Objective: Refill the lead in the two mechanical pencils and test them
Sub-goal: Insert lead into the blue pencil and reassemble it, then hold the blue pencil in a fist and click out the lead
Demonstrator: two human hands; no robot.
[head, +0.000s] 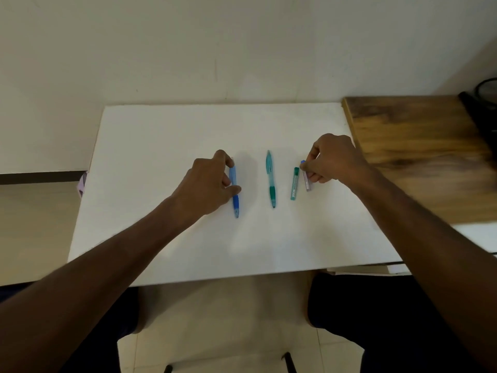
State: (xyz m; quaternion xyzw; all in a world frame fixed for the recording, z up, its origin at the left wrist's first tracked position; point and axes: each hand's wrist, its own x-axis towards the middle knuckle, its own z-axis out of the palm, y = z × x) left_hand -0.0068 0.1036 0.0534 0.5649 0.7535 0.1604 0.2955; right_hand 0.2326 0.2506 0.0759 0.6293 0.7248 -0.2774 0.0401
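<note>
Pencils and lead cases lie in a row on our white board point(161, 146), and we are just starting. Our left hand point(208, 184) pinches the blue pencil point(234, 189) between thumb and fingers, and the pencil looks flat on the board. Our right hand point(333, 160) pinches the purple lead case point(307, 177) near its top end. The green pencil point(270, 179) lies alone in the middle, and nobody touches it. The green lead case point(295, 183) lies just beside the purple one.

We think things could go wrong now. The two cases are very close, so our right fingers could bump the green case and push it away when we lift. The cases are thin, so one could slip out of a light pinch. The pencils are round, so the green pencil might roll if we shake the board. Later, when we open a case, the tiny leads could spill out or snap, because they look very thin.
</note>
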